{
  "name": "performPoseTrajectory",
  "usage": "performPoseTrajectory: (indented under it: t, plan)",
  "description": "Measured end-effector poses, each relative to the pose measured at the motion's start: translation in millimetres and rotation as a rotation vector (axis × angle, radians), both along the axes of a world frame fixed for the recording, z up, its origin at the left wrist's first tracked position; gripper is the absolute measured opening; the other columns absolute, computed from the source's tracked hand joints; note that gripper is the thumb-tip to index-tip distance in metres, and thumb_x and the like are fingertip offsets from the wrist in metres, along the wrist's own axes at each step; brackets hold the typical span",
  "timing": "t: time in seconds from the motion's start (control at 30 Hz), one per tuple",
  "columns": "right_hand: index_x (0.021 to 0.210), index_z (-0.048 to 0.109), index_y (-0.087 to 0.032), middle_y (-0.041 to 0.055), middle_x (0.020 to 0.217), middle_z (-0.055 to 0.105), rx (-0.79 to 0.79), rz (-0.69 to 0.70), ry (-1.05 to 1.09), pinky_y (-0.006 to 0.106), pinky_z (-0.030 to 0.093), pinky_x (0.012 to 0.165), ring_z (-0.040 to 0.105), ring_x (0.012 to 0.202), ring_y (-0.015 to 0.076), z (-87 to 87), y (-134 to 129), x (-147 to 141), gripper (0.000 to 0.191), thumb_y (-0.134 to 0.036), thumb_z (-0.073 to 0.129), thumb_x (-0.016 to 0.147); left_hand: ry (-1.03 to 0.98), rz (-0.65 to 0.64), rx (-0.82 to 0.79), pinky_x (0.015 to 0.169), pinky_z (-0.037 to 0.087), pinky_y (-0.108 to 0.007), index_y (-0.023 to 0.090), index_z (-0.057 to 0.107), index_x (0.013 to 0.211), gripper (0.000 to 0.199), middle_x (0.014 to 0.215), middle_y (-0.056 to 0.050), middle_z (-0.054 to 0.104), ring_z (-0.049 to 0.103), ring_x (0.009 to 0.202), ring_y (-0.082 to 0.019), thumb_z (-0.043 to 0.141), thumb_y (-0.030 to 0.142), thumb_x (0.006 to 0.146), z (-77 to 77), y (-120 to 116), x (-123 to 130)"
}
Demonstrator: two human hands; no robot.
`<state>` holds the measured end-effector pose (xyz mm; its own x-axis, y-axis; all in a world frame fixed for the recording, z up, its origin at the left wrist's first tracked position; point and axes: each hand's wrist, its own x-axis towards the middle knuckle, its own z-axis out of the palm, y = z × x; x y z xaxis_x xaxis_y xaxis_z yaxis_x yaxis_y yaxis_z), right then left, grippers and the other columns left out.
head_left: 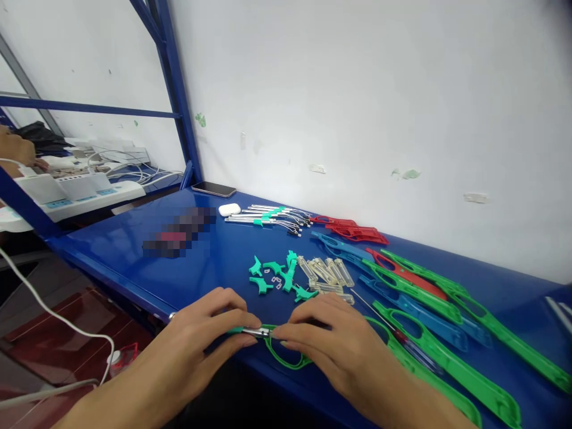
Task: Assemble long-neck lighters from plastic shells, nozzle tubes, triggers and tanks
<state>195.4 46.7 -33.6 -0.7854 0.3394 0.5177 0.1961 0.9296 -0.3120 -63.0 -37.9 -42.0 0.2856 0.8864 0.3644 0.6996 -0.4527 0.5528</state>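
My left hand (212, 325) pinches a slim metal tube (255, 332) with a teal part at its near end. My right hand (333, 336) closes its thumb and fingers at the tube's other tip; whatever small piece sits there is hidden. Below the hands lies a green plastic handle shell (286, 362), its loop partly covered by my right hand. Just beyond the hands are several teal trigger pieces (261, 285), tiny clear clips (276, 282) and several clear plastic capsules (328, 272).
Red (357, 232), blue (342, 245) and green (473, 372) handle shells spread rightward, with a screwdriver (409, 345) among them. Metal tubes with wires (250, 220), a white case (229, 210) and a phone (214, 189) lie farther back. A blue post (172, 89) stands left.
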Motion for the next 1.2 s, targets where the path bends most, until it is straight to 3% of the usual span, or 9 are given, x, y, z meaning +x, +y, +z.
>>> performPoseTrajectory:
  t: [0.27, 0.67, 1.2]
  plan:
    - [0.12, 0.075, -0.024, 0.0054, 0.104, 0.074, 0.011, -0.016, -0.054, 0.033, 0.055, 0.081, 0.066, 0.088, 0.0198, -7.0, 0, -1, 0.035, -0.003, 0.053, 0.102, 0.091, 0.068, 0.108, 0.078, 0.053, -0.025, 0.033, 0.072, 0.123, 0.024, 0.11, -0.001, 0.064, 0.066, 0.093, -0.015, 0.057, 0.02, 0.109, -15.3, -4, 1]
    - [0.126, 0.073, -0.026, 0.006, 0.105, 0.073, 0.014, -0.014, -0.078, 0.035, 0.057, 0.08, 0.065, 0.089, 0.0207, -10.1, -2, -1, 0.041, -0.001, 0.051, 0.101, 0.14, -0.035, 0.202, 0.078, 0.055, -0.025, 0.031, 0.064, 0.136, 0.044, 0.111, -0.005, 0.063, 0.062, 0.095, -0.017, 0.049, 0.004, 0.106, -11.1, -5, -7]
    - [0.126, 0.076, -0.025, 0.0076, 0.105, 0.074, 0.041, -0.039, -0.057, 0.035, 0.059, 0.078, 0.068, 0.089, 0.0212, -11.7, -2, -3, 0.037, -0.008, 0.05, 0.106, 0.17, -0.021, 0.086, 0.085, 0.054, -0.031, 0.034, 0.061, 0.142, 0.051, 0.118, -0.006, 0.059, 0.059, 0.103, -0.019, 0.044, 0.002, 0.106, -4.9, -9, -1]
